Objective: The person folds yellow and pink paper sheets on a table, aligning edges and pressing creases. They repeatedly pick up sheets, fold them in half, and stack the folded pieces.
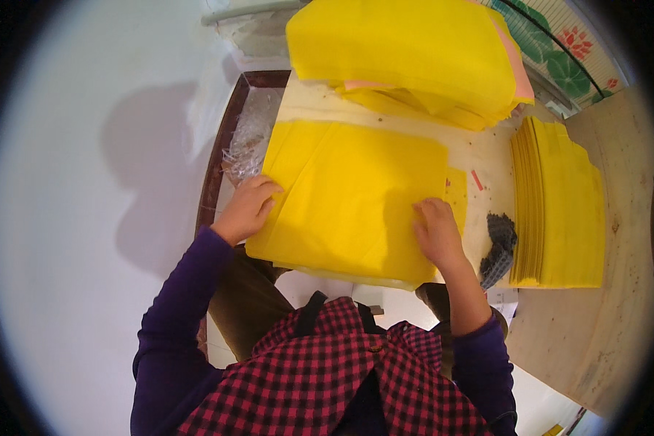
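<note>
A stack of thin yellow sheets (349,196), cloth-like or paper-like, lies in front of me on a pale wooden table. At its left side rests my left hand (251,207), fingers reaching over the edge and the thumb apart from them. My right hand (437,231) lies on the right part of the top sheet with bent fingers, its fingertips touching the surface. Neither hand visibly grasps anything. Slanting folds or overlapping edges run along the sheets' left side. Part of another yellow piece (456,196) shows from beneath at the right.
At the back of the table (309,102) stands a large yellow bundle (400,43) with pink layers. A tall stack of folded yellow sheets (559,207) stands right, beside a dark grey crumpled cloth (498,249). Clear plastic (254,127) lies left, near the white wall (87,218).
</note>
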A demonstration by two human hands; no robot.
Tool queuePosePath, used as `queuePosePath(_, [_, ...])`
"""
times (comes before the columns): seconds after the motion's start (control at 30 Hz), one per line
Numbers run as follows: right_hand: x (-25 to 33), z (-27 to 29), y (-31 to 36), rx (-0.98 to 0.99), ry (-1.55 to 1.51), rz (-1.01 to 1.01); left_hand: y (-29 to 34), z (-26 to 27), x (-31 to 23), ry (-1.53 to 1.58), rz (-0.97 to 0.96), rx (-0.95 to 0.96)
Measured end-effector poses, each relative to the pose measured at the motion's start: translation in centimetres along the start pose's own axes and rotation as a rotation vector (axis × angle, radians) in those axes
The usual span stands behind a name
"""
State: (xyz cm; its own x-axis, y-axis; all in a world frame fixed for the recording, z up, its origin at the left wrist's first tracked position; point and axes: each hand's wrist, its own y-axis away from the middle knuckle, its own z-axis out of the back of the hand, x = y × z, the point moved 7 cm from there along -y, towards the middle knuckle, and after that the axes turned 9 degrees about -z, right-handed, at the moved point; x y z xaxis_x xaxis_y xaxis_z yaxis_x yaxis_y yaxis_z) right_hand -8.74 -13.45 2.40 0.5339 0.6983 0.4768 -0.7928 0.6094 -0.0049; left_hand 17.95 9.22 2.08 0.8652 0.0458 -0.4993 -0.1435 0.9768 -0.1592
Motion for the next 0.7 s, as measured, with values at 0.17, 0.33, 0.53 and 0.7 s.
queuePosePath(0.17, [0.0,0.8,-3.9,-0.087,0.023,-0.036,-3.8,0.6,1.6,-0.072,-0.021,-0.035])
queuePosePath(0.33, [-0.1,0.9,-0.8,-0.007,-0.029,-0.08,-0.9,0.9,0.0,-0.027,-0.027,0.02])
queuePosePath(0.53, [0.2,0.2,-3.5,-0.074,-0.015,-0.036,-3.0,0.7,0.7,-0.047,-0.087,-0.033])
queuePosePath(0.7, [0.3,1.3,-3.3,-0.096,0.014,-0.021,-3.0,1.5,0.6,-0.039,-0.07,-0.028])
